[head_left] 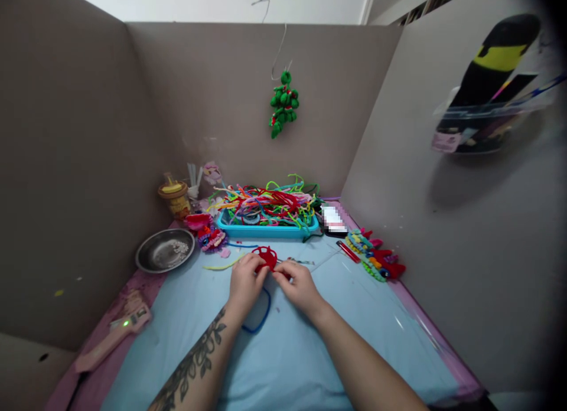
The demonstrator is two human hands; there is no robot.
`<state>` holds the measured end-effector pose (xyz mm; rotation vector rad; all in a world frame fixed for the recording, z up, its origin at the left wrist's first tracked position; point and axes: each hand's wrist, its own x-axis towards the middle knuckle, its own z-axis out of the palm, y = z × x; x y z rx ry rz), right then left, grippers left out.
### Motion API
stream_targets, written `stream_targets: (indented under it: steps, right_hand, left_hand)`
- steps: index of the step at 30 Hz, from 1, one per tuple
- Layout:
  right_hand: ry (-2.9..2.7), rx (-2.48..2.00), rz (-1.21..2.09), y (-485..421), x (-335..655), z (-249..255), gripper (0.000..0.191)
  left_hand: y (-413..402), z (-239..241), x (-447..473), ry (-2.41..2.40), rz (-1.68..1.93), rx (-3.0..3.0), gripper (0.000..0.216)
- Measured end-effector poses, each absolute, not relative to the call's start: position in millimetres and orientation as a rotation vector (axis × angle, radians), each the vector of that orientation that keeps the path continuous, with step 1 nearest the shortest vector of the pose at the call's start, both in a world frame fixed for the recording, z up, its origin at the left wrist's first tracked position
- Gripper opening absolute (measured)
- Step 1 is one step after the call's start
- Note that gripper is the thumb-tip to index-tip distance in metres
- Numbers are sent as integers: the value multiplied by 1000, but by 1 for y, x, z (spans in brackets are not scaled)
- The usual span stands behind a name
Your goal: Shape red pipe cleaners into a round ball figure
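Both my hands meet at the middle of the light blue mat (310, 352). My left hand (244, 283) is closed, pinching a small red pipe-cleaner piece (266, 257) at its near edge. My right hand (299, 284) is closed too, its fingers pinching the right end of the same red piece. A dark blue pipe-cleaner loop (261, 316) lies on the mat just below my hands. A yellow-green strand (221, 265) lies to the left of them.
A turquoise tray (266, 228) heaped with coloured pipe cleaners stands at the back. A steel bowl (165, 250) and pink glue gun (116, 334) sit left. Finished colourful figures (374, 258) lie right. A green figure (283, 104) hangs on the grey partition wall.
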<state>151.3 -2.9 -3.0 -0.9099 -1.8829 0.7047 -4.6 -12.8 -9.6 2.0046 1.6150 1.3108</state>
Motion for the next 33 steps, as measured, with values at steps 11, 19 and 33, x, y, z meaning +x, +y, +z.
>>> stream_targets:
  steps: [11,19,33]
  right_hand:
    - [-1576,-805,902,14,168,-6,31]
    - [-1859,-866,739,8,162,3,7]
    - [-1845,-992,572,7,142,-26,17]
  left_hand:
    - [-10,-1,-5,1318,1221,1626,8]
    - [-13,-5,-6,1294,1170,1911,12]
    - [-19,-3,0,1604,1086,2339,11]
